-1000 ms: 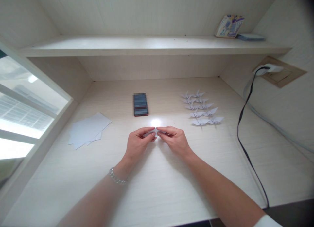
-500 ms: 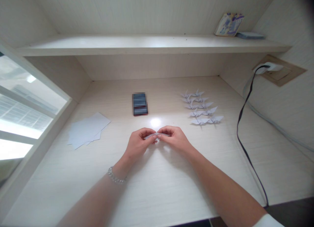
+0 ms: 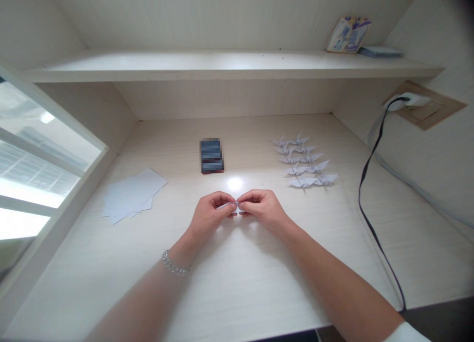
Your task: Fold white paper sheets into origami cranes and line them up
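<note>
A small piece of folded white paper point(image 3: 237, 207) is pinched between both my hands over the middle of the desk. My left hand point(image 3: 212, 211), with a silver chain bracelet point(image 3: 174, 264) on its wrist, grips the paper's left part between thumb and fingers. My right hand point(image 3: 262, 208) pinches the right part, its fingertips nearly meeting those of the left. Most of the paper is hidden behind the fingers. To the right beyond my hands, several white paper cranes point(image 3: 304, 159) stand in rows. Loose white paper sheets point(image 3: 133, 195) lie overlapped on the left.
A dark, pixelated flat object point(image 3: 212, 156) lies behind my hands. On the right a black cable point(image 3: 365, 171) runs from a wall socket point(image 3: 425, 105) down across the desk. The shelf point(image 3: 222, 74) overhead holds a small printed box point(image 3: 348, 34). A window borders the left side.
Both hands stay in place on the paper. My right thumb and fingers have shifted slightly, and the paper between the fingertips sits at a different angle. The view has moved very little.
</note>
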### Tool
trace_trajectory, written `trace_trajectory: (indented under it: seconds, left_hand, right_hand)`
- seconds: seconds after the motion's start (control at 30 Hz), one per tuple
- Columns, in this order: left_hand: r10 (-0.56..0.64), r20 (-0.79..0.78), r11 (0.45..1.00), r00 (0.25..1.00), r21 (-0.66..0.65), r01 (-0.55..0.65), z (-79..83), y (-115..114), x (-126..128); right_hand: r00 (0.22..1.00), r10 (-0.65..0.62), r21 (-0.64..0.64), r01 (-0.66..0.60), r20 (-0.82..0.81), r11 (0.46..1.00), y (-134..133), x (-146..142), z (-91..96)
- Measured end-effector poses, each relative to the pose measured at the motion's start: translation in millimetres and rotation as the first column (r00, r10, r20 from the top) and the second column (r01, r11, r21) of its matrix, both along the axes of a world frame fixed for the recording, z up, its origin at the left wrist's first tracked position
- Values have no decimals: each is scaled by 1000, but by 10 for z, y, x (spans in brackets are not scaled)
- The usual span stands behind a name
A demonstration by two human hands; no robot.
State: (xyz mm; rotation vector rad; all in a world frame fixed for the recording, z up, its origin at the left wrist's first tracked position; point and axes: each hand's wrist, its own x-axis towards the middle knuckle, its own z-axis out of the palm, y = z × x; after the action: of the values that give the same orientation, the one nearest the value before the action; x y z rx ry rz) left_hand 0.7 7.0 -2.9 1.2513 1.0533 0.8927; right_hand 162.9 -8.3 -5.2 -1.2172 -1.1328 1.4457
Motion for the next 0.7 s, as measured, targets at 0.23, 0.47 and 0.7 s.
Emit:
trace_trajectory:
  seconds: [0.23,0.47,0.7]
  left_hand:
    - [8,-16,1000,1000,12,-7,-19,4,-7]
    - [-30,-86,997,996,71,36,-29,0,-25]
    - [-40,-98,995,994,87,49,-39,13,-42]
  right_hand:
    - [999,35,-21,-36,-41,999,3,20,-8]
    - [989,7,-120,-25,-148,992,7,1,46]
    - [997,16,-65,-21,-73,998,23,29,-34]
